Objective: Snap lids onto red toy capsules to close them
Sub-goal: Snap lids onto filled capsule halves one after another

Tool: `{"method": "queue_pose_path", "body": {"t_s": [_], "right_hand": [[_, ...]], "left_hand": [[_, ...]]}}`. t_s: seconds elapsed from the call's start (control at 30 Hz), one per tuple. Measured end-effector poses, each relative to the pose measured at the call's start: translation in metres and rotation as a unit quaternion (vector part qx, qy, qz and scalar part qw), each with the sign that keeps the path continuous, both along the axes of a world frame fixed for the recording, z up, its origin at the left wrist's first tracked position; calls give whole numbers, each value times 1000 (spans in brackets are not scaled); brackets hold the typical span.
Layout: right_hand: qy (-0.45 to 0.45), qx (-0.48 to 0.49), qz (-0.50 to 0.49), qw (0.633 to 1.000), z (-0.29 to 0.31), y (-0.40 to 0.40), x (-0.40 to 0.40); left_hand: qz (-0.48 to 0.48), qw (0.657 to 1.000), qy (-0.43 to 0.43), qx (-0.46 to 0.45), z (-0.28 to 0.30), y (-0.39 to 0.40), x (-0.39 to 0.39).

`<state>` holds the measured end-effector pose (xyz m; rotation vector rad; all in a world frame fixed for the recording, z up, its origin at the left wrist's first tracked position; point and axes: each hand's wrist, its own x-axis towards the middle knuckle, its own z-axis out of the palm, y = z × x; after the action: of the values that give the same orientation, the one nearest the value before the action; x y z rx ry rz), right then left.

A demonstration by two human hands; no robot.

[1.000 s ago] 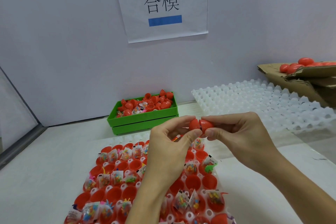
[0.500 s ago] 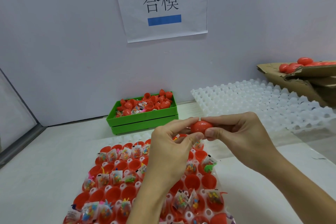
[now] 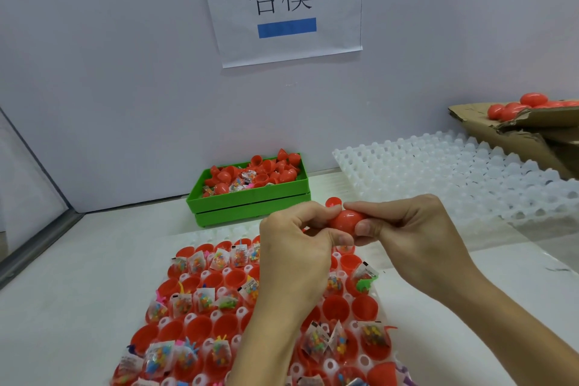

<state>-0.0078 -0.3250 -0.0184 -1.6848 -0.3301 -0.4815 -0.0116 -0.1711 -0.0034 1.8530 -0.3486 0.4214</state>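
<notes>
I am holding a red capsule between both hands, left hand and right hand fingers pinching its ends, above the tray of open capsule halves at the bench's near edge.

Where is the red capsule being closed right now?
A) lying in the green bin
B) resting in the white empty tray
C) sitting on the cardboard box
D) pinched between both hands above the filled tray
D: the red capsule is pinched between the left hand and the right hand, held in the air above the filled tray of open red halves.
</notes>
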Motion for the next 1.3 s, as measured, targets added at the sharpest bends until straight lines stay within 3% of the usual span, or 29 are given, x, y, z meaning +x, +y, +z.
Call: {"method": "queue_pose_path", "body": {"t_s": [0.2, 0.33, 0.5, 0.6, 0.73, 0.8, 0.87, 1.0, 1.3], "right_hand": [[6, -26, 0, 1000, -1, 6, -2], [24, -10, 67, 997, 5, 15, -10], [81, 0, 97, 992, 0, 19, -10], [105, 27, 103, 989, -1, 17, -9], [120, 131, 140, 974, -3, 16, -4], [119, 201, 170, 957, -2, 16, -4], [92, 201, 201, 954, -1, 17, -6], [43, 150, 182, 971, -1, 21, -8], [36, 171, 193, 966, -1, 22, -7]], "left_hand": [[-16, 1000, -8, 12, 1, 5, 0], [-40, 999, -13, 29, 5, 12, 2], [-24, 987, -89, 131, 5, 11, 3], [-27, 984, -94, 147, 3, 8, 3], [-87, 995, 20, 49, 5, 20, 6], [-136, 984, 107, -32, 5, 21, 5], [-177, 969, 152, -81, 3, 17, 4], [-192, 960, 147, -139, 1, 5, 2], [-146, 972, 106, -148, 0, 0, 1]]}}
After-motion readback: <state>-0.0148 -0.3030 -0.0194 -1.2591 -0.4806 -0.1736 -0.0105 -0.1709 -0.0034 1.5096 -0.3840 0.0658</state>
